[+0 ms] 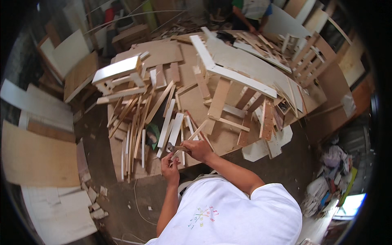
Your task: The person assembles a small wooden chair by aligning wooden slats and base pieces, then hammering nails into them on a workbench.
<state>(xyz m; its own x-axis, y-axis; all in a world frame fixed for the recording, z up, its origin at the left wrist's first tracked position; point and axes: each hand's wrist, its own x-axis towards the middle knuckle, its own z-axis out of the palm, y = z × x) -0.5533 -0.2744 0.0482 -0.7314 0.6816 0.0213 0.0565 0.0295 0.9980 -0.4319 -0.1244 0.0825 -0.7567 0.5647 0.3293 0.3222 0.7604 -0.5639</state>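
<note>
My right hand (197, 150) is closed around the wooden handle of a hammer (170, 147), near the front edge of the wooden table (149, 175). The metal hammer head lies just above my left hand (170, 166). Between the left fingers is the lower end of a thin wooden strip (199, 130), which slants up and right behind the right hand. Whether a nail is at the fingertips is too small to tell. Beside the hands lie white-faced wooden slats (175, 130) and a green item (152, 135).
Long thin strips (136, 132) are heaped on the left, near a small white-topped wooden frame (118, 70). A larger white-edged frame (237, 80) stands right of centre. Across the table a person (254, 12) works. Boards (38, 157) lean at left; a cloth pile (326, 175) lies at right.
</note>
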